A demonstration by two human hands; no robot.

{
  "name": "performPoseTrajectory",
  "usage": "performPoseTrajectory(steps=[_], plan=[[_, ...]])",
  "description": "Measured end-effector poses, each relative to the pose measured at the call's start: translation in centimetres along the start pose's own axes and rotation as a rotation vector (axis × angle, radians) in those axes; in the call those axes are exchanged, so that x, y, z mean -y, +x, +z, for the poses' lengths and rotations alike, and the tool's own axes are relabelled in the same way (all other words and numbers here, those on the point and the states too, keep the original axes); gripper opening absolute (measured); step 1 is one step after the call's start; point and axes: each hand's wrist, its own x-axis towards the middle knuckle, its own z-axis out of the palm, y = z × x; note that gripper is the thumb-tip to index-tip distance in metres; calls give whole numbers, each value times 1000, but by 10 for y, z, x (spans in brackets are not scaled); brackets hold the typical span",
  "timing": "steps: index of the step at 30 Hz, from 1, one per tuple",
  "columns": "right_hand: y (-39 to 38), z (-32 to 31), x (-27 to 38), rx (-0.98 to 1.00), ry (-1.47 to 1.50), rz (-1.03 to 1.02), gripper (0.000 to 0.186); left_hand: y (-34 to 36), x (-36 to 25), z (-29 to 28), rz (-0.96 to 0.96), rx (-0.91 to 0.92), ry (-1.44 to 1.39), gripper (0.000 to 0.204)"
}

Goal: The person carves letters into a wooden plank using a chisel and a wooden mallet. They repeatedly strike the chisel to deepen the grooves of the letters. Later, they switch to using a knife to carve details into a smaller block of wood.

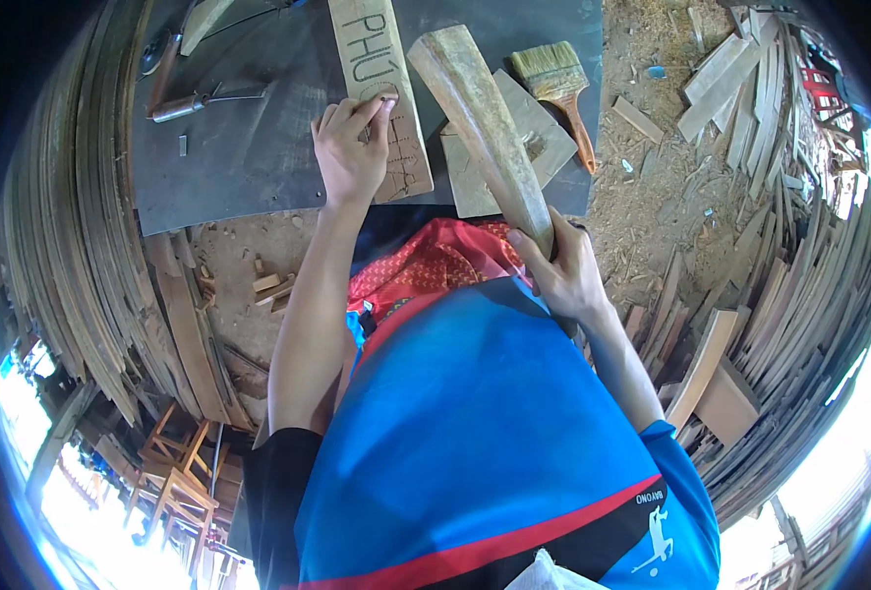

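My left hand (350,155) is closed in a pinch, thumb against forefinger, above a pale wooden board (408,169). A small dark tip shows at the fingertips, too little to name. Dark hand-drawn letters run along the board, partly hidden by that hand. My right hand (570,272) is wrapped round the narrow end of a thick wooden mallet (475,118). Its broad end points away from me, slanting left beside the board. Under the mallet lie flat wooden pieces (468,180), with a wide paintbrush (551,77) to their right.
A dark sheet-topped work surface (249,162) carries a wooden-handled tool (182,108) with a thin metal shank at left. Tall stacks of planks (72,206) stand left, and more planks (799,324) right. Offcuts (637,120) and shavings litter the ground. A wooden chair (178,472) stands lower left.
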Motion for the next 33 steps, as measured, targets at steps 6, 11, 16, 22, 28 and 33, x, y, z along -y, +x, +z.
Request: performPoseTrajectory(steps=[6,11,16,22,28,33], plan=[[-1,-4,4,-24,-64,1,42,1,5,-1,33,23,14,9],[1,-4,-2,-38,-51,11,44,2,4,0,34,41,-6,8],[4,-6,-4,-2,-72,0,46,3,2,-1,47,20,21,8],[10,-2,-3,-3,-120,-101,45,5,0,-2,123,-19,118,8],[3,4,-7,-5,-167,-216,47,7,-4,-6,147,11,142,6],[7,2,-17,37,-403,-198,45,7,-4,-6,208,-86,113,5]])
